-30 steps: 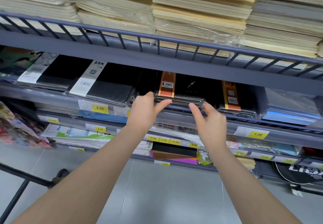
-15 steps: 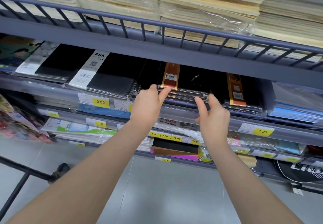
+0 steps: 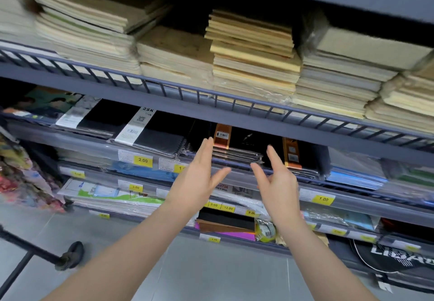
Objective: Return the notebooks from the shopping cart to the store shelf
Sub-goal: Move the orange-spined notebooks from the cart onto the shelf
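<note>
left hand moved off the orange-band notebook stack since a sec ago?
Yes. The left hand has drawn back toward the person and lies open, clear of the orange-band notebook stack; earlier its fingers rested on the stack's front edge.

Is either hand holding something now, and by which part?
Nothing is held. The left hand and right hand are open, in front of the black notebook stack.

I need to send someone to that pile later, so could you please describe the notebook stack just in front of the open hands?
On the grey shelf unit, find the second tier, below the cream paper stacks. The black notebook stack sits mid-shelf; unlike the white-banded spiral notebook to its left, it carries an orange band.
</note>
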Tool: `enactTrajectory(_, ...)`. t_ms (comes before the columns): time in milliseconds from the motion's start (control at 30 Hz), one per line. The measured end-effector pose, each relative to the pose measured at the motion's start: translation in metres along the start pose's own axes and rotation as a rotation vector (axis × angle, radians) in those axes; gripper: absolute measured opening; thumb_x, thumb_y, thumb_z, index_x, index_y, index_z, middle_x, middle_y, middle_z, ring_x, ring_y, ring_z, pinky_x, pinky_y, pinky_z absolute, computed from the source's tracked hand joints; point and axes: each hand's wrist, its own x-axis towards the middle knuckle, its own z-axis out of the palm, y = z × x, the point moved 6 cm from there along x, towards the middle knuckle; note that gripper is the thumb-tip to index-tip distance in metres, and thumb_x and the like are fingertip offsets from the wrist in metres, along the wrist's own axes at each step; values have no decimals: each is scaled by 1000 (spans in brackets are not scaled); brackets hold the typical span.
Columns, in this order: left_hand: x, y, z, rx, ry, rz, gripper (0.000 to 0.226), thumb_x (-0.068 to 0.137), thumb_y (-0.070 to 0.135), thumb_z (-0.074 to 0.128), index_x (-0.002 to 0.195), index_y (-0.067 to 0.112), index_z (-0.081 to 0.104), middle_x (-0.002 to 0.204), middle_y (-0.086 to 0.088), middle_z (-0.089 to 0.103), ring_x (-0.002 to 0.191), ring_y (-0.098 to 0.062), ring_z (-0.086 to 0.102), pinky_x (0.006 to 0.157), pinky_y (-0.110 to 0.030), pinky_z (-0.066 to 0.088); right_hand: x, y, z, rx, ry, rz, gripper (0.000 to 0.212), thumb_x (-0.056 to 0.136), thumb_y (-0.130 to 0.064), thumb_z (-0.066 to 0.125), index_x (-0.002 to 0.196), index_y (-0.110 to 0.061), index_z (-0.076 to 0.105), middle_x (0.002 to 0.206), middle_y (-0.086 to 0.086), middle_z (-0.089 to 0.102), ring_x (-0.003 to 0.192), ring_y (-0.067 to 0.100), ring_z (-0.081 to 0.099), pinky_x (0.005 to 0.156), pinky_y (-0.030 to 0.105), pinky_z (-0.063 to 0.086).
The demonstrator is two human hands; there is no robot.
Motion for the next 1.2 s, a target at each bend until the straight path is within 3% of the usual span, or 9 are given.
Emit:
enactTrajectory(67, -10, -5, -16, 3, 24, -7, 72, 92, 46, 44, 149, 25, 6, 157, 10, 6, 133, -21, 38, 101, -37, 40, -3, -19, 2, 12, -42, -62, 57, 90, -40, 51, 143, -27, 31, 71, -23, 34, 53, -4, 48, 58, 13, 37)
enactTrajectory(233, -22, -45, -73, 73, 169, -35, 67, 92, 45, 45, 148, 23, 16, 157, 8, 12, 129, -19, 44, 99, -37, 42, -6, -65, 33, 30, -137, -158, 56, 89, -43, 52, 141, -27, 36, 118, 7, 65, 93, 19, 61, 83, 29, 47)
enactTrajectory(400, -29, -103, -111, 138, 223, -75, 72, 90, 47, 49, 148, 22, 15, 158, 9, 5, 80, -17, 63, 74, -37, 50, -15, -100, 89, 70, -194, -153, 64, 85, -48, 57, 142, -31, 33, 141, -6, 47, 103, 16, 61, 90, 32, 47)
enactTrajectory(567, -5, -160, -132, 1, 184, -77, 84, 87, 46, 55, 150, 18, 6, 157, -2, 16, 125, -22, 46, 96, -36, 40, -12, -114, 133, -23, -239, -37, 76, 82, -56, 56, 144, -41, 15, 155, -14, 15, 114, 20, 57, 87, 35, 48)
enactTrajectory(667, 12, -170, -130, -64, 88, -33, 78, 89, 41, 55, 149, 19, 10, 140, -23, 43, 82, -17, 63, 77, -36, 46, -5, -110, 143, -19, -212, 36, 77, 81, -62, 51, 144, -44, 11, 152, -11, 27, 100, 17, 57, 85, 38, 48)
enactTrajectory(733, 18, -174, -128, -90, 84, -37, 73, 90, 38, 55, 149, 21, 16, 117, -19, 62, 66, -3, 59, 64, -21, 42, -2, -105, 148, -1, -195, 70, 73, 82, -62, 47, 144, -43, 12, 110, -13, 58, 73, 7, 46, 68, 35, 46)
enactTrajectory(833, 18, -179, -124, -188, 73, -90, 69, 89, 38, 56, 147, 28, 19, 72, -5, 69, 55, 0, 58, 50, -11, 40, -5, -100, 152, -15, -177, 76, 69, 85, -60, 43, 144, -43, 12, 62, -18, 31, 57, 7, 37, 56, 31, 35)
enactTrajectory(1033, 29, -178, -121, -203, 162, -76, 63, 88, 40, 58, 142, 26, 28, 68, -6, 58, 62, -21, 60, 64, -34, 52, 7, -100, 148, -35, -10, 79, 62, 84, -54, 52, 140, -36, 33, 130, -5, 57, 83, 17, 57, 73, 35, 47)
enactTrajectory(1200, 42, -175, -115, -184, 196, -109, 60, 90, 38, 55, 142, 26, 26, 76, -13, 59, 64, -26, 60, 61, -48, 54, 18, -104, 147, -45, 95, 49, 55, 86, -48, 54, 136, -27, 44, 102, -2, 62, 90, 17, 58, 65, 31, 44)
